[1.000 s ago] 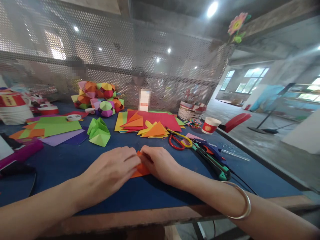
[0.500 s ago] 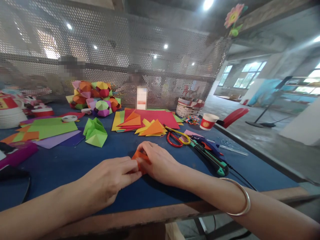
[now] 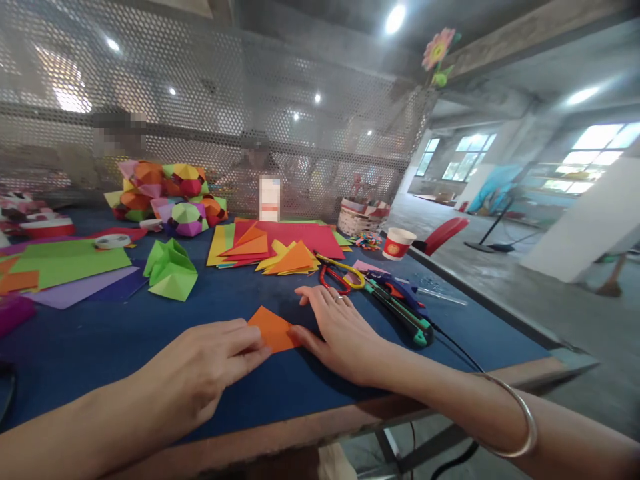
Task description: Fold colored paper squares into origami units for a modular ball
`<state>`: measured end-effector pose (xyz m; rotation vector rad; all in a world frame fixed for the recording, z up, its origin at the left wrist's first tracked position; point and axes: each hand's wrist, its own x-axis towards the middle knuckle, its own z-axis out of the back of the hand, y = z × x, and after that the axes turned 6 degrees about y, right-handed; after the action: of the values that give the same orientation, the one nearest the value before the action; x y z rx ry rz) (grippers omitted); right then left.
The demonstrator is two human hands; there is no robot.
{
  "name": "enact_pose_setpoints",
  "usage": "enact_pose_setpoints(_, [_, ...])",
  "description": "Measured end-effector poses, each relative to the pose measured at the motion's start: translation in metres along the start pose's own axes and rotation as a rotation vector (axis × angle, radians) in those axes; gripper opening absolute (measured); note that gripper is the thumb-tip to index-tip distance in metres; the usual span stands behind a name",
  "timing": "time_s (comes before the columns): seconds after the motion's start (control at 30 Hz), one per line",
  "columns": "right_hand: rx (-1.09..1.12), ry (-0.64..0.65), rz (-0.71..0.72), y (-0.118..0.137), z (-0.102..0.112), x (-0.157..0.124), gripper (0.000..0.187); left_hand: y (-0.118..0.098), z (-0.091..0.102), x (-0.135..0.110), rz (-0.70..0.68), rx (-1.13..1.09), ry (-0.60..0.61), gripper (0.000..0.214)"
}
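Observation:
A folded piece of orange paper (image 3: 273, 331), roughly triangular, lies near the front of the blue table. My left hand (image 3: 213, 363) pinches its left side between thumb and curled fingers. At the paper's right corner rests the thumb of my right hand (image 3: 343, 333), whose other fingers are stretched out and apart over the tabletop. Beyond my hands lie orange and yellow folded paper triangles (image 3: 290, 259) and a stack of coloured sheets (image 3: 310, 237). Scissors (image 3: 345, 273) with red and yellow handles lie just past my right fingertips.
A green-and-black cutter (image 3: 400, 313), a blue glue gun (image 3: 407, 293) and a paper cup (image 3: 399, 243) stand or lie to the right. Green folded paper (image 3: 171, 267), loose sheets (image 3: 75, 260) and folded paper balls (image 3: 170, 193) are on the left. A perforated screen (image 3: 310, 147) rises behind.
My right hand has opened and drawn off to the right, uncovering the orange paper, which now lies flatter. My left hand keeps its pinch. The whole view has shifted to the right.

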<state>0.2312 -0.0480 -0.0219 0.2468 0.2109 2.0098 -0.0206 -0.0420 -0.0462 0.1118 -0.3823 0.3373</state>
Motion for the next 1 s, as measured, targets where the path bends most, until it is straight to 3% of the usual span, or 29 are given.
enact_pose_setpoints(0.3, [0.028, 0.026, -0.073, -0.012, 0.008, -0.012, 0.041, 0.0, 0.002, 0.0, 0.015, -0.019, 0.018, 0.049])
enact_pose_setpoints(0.47, [0.114, -0.118, 0.089, 0.007, 0.015, 0.013, 0.032, -0.003, 0.004, 0.002, 0.053, -0.034, 0.025, 0.047])
enact_pose_setpoints(0.6, [0.159, -0.144, 0.275, 0.036, 0.027, 0.045, 0.028, 0.0, 0.001, -0.001, 0.038, -0.017, -0.003, 0.049])
enact_pose_setpoints(0.7, [0.184, -0.214, 0.333, 0.051, 0.03, 0.062, 0.026, 0.001, 0.002, -0.002, 0.031, 0.004, 0.027, 0.053])
enact_pose_setpoints(0.8, [0.159, -0.174, 0.378, 0.053, 0.016, 0.068, 0.026, -0.002, 0.005, 0.001, 0.032, 0.011, 0.025, 0.05])
enact_pose_setpoints(1.0, [-0.091, -0.011, 0.269, 0.033, -0.027, 0.069, 0.035, -0.007, 0.009, 0.005, 0.044, 0.007, 0.061, 0.043])
